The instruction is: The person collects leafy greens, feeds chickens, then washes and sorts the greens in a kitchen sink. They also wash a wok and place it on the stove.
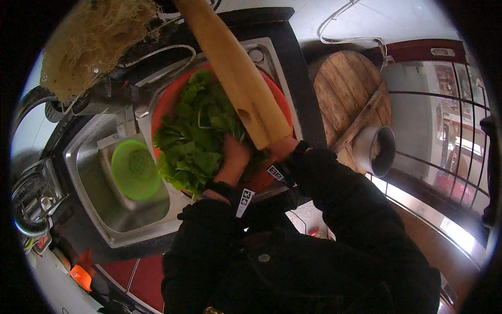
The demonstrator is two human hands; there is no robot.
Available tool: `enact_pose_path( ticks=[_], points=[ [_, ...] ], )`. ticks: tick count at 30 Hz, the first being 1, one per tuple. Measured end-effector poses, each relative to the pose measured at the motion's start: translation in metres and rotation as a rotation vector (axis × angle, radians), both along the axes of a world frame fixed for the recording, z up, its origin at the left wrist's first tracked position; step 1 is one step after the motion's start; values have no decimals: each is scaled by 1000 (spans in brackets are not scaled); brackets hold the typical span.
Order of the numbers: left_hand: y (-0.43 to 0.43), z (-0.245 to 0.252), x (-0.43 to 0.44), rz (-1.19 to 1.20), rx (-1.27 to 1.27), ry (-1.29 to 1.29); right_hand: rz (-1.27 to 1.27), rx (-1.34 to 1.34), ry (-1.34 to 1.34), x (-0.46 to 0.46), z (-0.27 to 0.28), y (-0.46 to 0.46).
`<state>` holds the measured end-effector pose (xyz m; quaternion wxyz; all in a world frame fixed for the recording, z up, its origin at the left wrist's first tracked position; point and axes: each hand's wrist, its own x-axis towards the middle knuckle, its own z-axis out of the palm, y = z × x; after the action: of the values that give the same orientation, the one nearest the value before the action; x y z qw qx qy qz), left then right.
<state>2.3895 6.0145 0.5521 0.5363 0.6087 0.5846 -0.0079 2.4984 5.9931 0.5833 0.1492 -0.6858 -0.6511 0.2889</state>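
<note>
A large red basin (279,88) sits over the right part of the sink, with a heap of leafy greens (196,133) in it. My left hand (236,157) reaches into the basin at the right side of the greens; its fingers are hidden among the leaves. At the basin's near right side is my right hand (283,148), partly covered by the lower end of a long pale wooden board or pole (239,78) that crosses above the basin. Whether the right hand touches the wood or holds anything cannot be told.
A green plastic colander (135,169) lies in the left steel sink bowl (137,219). A faucet (127,125) stands behind it. Fibrous netting (94,43) hangs at upper left. Right of the counter are a round wooden lid (345,90) and a metal pot (374,151).
</note>
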Motion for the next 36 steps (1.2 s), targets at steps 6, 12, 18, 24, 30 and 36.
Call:
enact_pose_path(
  ticks=[6, 12, 18, 24, 30, 36],
  points=[
    [-14, 15, -3, 341, 65, -286, -246, 7, 165, 5, -48, 6],
    [0, -17, -1, 34, 37, -104, -160, 153, 27, 10, -56, -8],
    [7, 20, -14, 200, -328, -240, -120, 122, 227, 1, -23, -7],
    [3, 79, -58, 729, -949, -827, -62, 100, 220, -13, 67, -35],
    [-12, 122, -78, 72, -217, -472, -50, -77, 709, -22, 111, -36],
    [-10, 142, -81, 413, -518, -616, -342, -291, 1087, -4, 84, -11]
  ],
)
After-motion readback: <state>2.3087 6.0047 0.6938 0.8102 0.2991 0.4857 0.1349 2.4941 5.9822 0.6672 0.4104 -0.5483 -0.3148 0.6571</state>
